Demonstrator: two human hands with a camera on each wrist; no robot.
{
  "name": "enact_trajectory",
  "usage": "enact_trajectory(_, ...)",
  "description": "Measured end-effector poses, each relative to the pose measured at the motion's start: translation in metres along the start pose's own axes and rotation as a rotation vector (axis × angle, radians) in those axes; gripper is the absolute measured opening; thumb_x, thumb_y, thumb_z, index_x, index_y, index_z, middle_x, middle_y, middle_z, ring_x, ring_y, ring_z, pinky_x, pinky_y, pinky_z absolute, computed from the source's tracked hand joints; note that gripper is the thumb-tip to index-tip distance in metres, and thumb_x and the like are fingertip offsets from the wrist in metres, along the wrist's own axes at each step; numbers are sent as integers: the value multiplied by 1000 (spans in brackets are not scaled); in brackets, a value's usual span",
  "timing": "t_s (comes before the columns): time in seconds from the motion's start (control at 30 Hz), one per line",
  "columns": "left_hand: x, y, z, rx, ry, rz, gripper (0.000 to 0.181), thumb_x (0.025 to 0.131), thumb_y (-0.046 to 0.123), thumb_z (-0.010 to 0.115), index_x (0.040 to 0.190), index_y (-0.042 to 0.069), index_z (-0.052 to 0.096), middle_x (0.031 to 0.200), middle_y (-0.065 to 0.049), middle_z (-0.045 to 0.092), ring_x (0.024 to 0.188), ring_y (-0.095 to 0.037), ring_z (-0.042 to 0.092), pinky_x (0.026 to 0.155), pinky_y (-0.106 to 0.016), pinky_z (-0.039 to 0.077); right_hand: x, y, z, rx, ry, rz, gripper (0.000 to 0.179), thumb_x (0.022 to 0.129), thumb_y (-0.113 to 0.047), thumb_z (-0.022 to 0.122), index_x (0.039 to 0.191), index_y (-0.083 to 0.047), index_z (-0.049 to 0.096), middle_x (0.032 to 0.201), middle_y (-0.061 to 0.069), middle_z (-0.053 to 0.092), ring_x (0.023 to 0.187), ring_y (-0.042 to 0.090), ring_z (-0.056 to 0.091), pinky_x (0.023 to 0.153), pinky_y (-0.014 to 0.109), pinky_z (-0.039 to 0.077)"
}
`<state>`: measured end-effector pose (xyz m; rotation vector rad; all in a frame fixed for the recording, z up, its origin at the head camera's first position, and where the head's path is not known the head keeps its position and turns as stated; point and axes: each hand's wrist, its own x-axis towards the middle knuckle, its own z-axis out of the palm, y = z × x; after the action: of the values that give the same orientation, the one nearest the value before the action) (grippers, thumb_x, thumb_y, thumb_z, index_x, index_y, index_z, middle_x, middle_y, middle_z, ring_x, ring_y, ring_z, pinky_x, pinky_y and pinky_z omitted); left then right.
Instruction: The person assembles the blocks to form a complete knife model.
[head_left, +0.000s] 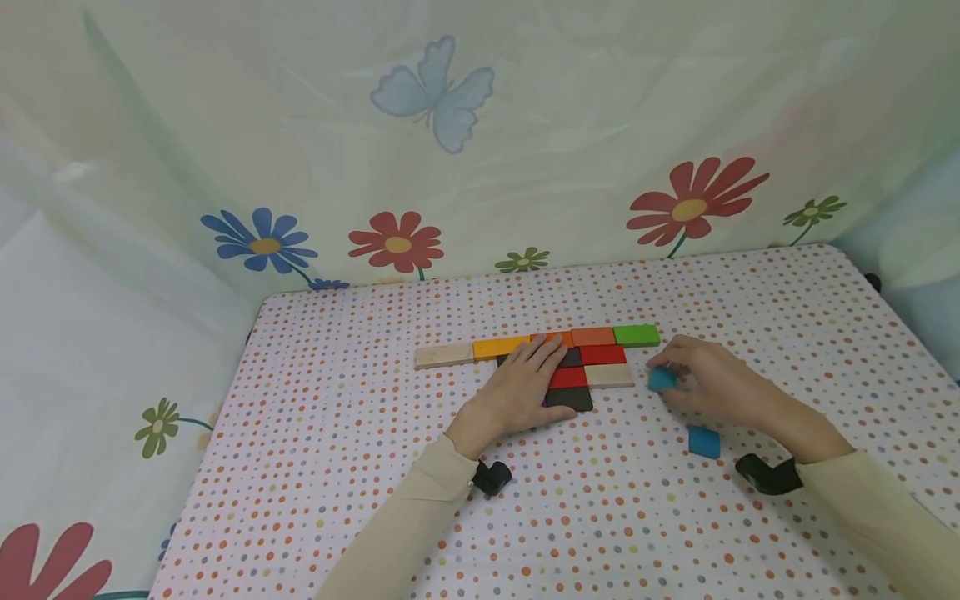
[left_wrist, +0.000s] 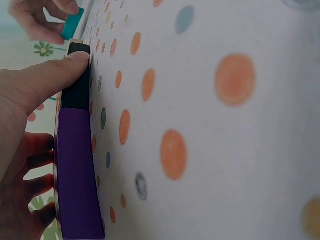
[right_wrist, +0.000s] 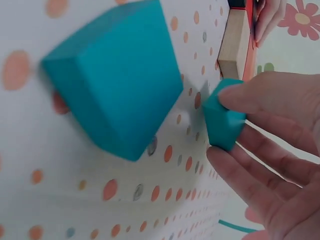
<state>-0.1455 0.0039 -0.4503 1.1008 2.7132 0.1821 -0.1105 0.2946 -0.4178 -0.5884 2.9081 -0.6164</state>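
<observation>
My left hand [head_left: 517,387] lies over a flat layout of coloured wooden blocks, fingers extended across it. Its thumb touches the front side of a black block [left_wrist: 76,90], beside a purple block [left_wrist: 77,170]. My right hand [head_left: 712,382] pinches a small blue block [right_wrist: 224,114] between thumb and fingers, just right of a plain wood block [head_left: 610,376]. A second blue block [right_wrist: 117,80] lies loose on the table, nearer me; it also shows in the head view. Part of the layout is hidden under my left hand.
The layout's back row runs from a plain wood block [head_left: 444,357] through yellow and orange to a green block [head_left: 637,336]. Red blocks [head_left: 602,355] sit in front. A dotted cloth [head_left: 337,417] covers the table, and a flowered curtain [head_left: 562,167] hangs behind it.
</observation>
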Motion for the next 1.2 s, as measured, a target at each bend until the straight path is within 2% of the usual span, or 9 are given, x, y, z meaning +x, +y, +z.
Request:
enact_trajectory(0.27,0,0,-1,0,9,2,93,101,61,59,167,9,22,174,-5,18,161,-24,12,129,-37,11,10,-4,1,8,54,20,36,80,-1,87,114,6,75,105,16,63,87,25,58,72,39,55)
enact_trajectory(0.5,-1,0,-1,-2,5,-3,93,100,61,60,167,9,22,174,-5,18,161,-24,12,129,-36,10,17,-7,8,52,119,28,30,83,4,82,111,7,74,118,23,56,95,37,66,81,51,60)
enact_trajectory(0.6,0,0,-1,-14,5,3,93,100,61,60,167,9,22,174,-5,18,161,-24,12,129,-36,9,18,-7,12,48,130,30,27,83,5,81,109,6,74,118,23,57,89,33,67,76,45,61)
enact_trajectory(0.7,-1,0,-1,-9,13,7,93,100,61,60,167,8,23,174,-6,19,161,-24,13,129,-36,10,18,-7,13,37,111,53,27,83,4,82,109,6,74,112,22,59,81,25,60,67,34,55)
enact_trajectory(0.77,-1,-1,-1,-5,21,11,92,100,61,60,167,8,24,174,-6,20,161,-25,14,129,-36,11,18,-7,13,29,90,67,29,83,2,83,110,6,73,109,22,59,79,23,55,64,31,51)
enact_trajectory(0.93,-1,-1,-2,-1,31,19,92,100,60,60,166,7,25,174,-7,21,161,-26,15,129,-37,12,15,-5,10,31,34,59,33,81,5,84,111,7,73,115,25,60,83,25,61,73,40,59)
enact_trajectory(1.03,-2,0,-2,-1,28,17,92,100,60,60,166,7,24,174,-7,21,161,-25,15,129,-37,12,15,-5,9,25,5,40,35,80,6,84,113,7,73,116,23,62,85,24,62,76,44,60)
enact_trajectory(1.2,-1,0,-2,8,27,16,92,100,61,59,166,8,24,174,-6,21,161,-25,15,129,-37,12,15,-6,8,-43,-25,26,38,79,-2,90,113,6,74,108,20,66,90,29,62,77,47,60)
